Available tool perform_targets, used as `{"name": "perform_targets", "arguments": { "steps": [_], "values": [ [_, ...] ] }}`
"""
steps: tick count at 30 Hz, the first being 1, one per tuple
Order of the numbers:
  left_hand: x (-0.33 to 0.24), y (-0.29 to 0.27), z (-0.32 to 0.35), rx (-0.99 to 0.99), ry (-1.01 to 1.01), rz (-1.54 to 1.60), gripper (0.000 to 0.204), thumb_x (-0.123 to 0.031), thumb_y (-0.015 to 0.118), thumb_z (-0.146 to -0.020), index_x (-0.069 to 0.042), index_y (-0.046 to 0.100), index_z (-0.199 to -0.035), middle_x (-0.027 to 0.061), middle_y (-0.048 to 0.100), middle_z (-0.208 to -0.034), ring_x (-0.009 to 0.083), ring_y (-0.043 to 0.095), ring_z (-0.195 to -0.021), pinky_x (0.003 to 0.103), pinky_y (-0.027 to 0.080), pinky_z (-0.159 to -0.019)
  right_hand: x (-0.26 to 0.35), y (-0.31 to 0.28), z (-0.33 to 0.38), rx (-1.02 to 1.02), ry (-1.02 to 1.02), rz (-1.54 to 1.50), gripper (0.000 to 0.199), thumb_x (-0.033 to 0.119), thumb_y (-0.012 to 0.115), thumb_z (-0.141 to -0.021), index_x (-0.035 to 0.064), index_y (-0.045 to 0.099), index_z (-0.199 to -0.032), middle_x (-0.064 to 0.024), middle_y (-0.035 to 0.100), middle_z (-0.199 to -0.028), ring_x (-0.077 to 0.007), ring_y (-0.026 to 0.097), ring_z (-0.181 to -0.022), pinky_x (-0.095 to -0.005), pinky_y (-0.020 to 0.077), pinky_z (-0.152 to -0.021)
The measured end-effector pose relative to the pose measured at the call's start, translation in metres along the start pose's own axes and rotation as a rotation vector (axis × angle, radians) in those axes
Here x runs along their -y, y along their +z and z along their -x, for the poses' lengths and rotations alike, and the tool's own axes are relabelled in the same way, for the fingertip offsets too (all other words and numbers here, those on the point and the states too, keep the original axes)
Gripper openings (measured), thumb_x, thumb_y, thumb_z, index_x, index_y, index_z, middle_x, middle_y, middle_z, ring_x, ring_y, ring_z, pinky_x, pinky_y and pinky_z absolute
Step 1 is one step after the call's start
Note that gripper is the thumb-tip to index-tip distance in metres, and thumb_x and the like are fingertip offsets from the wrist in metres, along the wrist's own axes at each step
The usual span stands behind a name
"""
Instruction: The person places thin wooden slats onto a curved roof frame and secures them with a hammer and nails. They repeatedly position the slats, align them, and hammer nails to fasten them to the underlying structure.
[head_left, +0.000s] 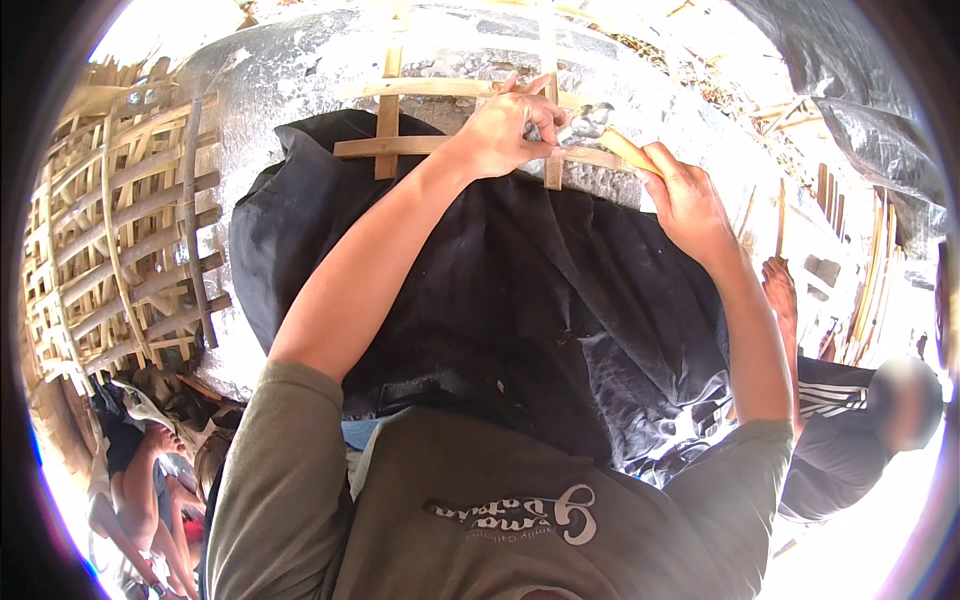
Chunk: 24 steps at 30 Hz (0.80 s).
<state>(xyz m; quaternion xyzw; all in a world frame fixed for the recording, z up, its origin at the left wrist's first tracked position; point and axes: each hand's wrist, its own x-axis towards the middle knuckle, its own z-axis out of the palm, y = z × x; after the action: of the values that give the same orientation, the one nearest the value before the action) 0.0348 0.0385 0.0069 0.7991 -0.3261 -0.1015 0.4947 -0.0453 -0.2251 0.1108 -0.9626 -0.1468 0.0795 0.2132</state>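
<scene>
My right hand is closed round the yellowish handle of a hammer. The grey metal head points toward my left hand and looks partly blurred. Over the crossing of two strips, my left hand is bent with thumb and finger pinched together. Whatever lies in that pinch is too small to make out. Under both hands is a lattice of flat wooden strips, two running across and two running away from me. Part of it lies over the black cloth across my lap.
At the left leans a panel of woven bamboo strips. A grey sheet covers the ground ahead. Close on the right sits another person in a dark striped top. Another person's bare legs show at lower left. Loose strips lie at far right.
</scene>
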Motion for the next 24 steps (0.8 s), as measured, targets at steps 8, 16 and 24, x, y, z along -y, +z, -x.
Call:
{"name": "perform_targets", "arguments": {
  "steps": [8, 16, 24],
  "values": [
    [0.005, 0.0, -0.002, -0.006, 0.016, -0.037, 0.014, -0.009, 0.082, -0.078, -0.007, 0.068, -0.077, 0.0107, 0.071, -0.123, 0.0316, 0.035, -0.15, 0.055, 0.005, -0.127, 0.004, 0.011, 0.0, 0.014, 0.047, 0.064, 0.016, 0.015, 0.058, -0.1, 0.0101, 0.055, -0.114, -0.0209, 0.068, -0.084, -0.0454, 0.067, -0.08, -0.0539, 0.0513, -0.067],
    [0.002, 0.0, -0.002, -0.022, 0.019, -0.004, 0.016, -0.009, 0.081, -0.079, -0.006, 0.066, -0.075, 0.0077, 0.072, -0.122, 0.0325, 0.035, -0.15, 0.057, 0.006, -0.127, 0.006, 0.014, 0.005, 0.0, 0.007, 0.087, 0.014, 0.012, 0.058, -0.1, 0.008, 0.055, -0.113, -0.0217, 0.067, -0.084, -0.0448, 0.067, -0.078, -0.0518, 0.0513, -0.067],
    [-0.004, -0.003, -0.003, 0.013, -0.02, 0.004, 0.014, -0.009, 0.08, -0.081, -0.007, 0.067, -0.076, 0.0093, 0.071, -0.125, 0.0318, 0.036, -0.15, 0.057, 0.006, -0.127, 0.004, 0.013, 0.008, -0.102, -0.009, 0.053, 0.017, 0.012, 0.058, -0.1, 0.0068, 0.056, -0.116, -0.0232, 0.068, -0.085, -0.0457, 0.067, -0.08, -0.0522, 0.0504, -0.067]
  ]
}}
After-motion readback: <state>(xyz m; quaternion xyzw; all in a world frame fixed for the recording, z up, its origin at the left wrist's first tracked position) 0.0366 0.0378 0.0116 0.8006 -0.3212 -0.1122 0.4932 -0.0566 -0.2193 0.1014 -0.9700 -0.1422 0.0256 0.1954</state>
